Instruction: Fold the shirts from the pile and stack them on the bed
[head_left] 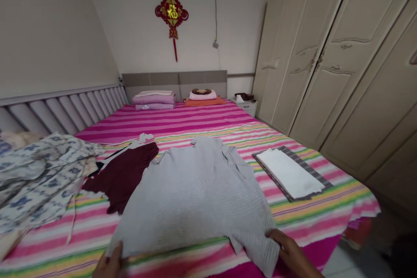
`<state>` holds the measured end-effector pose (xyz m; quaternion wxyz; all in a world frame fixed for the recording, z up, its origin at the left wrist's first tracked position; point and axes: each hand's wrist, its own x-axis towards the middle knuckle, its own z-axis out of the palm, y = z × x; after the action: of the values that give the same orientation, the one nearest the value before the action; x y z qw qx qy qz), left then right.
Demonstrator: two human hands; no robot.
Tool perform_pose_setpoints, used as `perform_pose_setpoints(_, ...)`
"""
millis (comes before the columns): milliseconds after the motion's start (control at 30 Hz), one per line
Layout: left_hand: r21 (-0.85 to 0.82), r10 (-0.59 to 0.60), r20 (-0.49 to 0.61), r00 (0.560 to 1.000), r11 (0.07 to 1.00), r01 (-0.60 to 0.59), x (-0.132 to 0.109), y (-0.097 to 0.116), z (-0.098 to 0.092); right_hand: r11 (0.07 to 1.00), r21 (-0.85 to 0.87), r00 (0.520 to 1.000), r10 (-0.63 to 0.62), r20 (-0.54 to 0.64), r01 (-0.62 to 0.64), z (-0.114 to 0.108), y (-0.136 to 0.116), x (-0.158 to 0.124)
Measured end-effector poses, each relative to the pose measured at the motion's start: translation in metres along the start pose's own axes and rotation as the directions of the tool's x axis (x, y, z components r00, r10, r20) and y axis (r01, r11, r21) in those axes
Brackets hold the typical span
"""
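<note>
A light grey ribbed shirt (195,191) lies spread over the striped bed, its collar end pointing away from me and its hem nearest me. At the bottom left, my left hand (108,264) is closed on the near left corner of the hem. My right hand (291,249) pinches the shirt's near right edge, where part of the cloth hangs in a loose flap. Touching the shirt's left side is a crumpled maroon garment (127,176). To the right, a folded white garment (289,173) rests on a folded grey striped cloth (325,181).
A heap of floral clothes (42,178) lies at the left, beside the padded bed rail (65,113). Folded purple bedding (154,99) and a pink pillow (202,94) sit by the headboard (202,79). Wardrobes (325,78) line the right, past a small nightstand (249,107).
</note>
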<state>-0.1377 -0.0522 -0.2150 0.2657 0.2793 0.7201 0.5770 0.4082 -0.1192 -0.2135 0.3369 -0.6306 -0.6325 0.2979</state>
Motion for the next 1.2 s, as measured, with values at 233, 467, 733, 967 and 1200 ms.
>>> perform_pose_setpoints(233, 0.277, 0.545, 0.400, 0.737, 0.695, -0.664, 0.011, 0.041, 0.078, 0.992, -0.079, 0.994, 0.093, -0.060, -0.098, -0.053, -0.018, 0.081)
perform_pose_setpoints(467, 0.434, 0.472, 0.690, 0.549, 0.337, -0.835, -0.005, 0.028, 0.192, 0.937, -0.286, 0.950, 0.114, -0.291, -0.200, -0.068, -0.017, 0.212)
perform_pose_setpoints(733, 0.480, 0.374, 0.745, 0.552, 0.274, -0.833, -0.014, 0.029, 0.186, 0.833, -0.463, 0.941, 0.186, -0.283, -0.304, -0.041, -0.011, 0.283)
perform_pose_setpoints(967, 0.494, 0.375, 0.744, 0.553, 0.247, -0.833, -0.015, 0.025, 0.188, 0.716, -0.507, 0.867, 0.301, -0.396, -0.480, -0.085, -0.001, 0.269)
perform_pose_setpoints(1200, 0.483, 0.352, 0.757, 0.550, 0.264, -0.835, -0.017, 0.029, 0.187, 0.754, -0.649, 0.934, -0.155, -0.323, -0.099, -0.030, -0.040, 0.261)
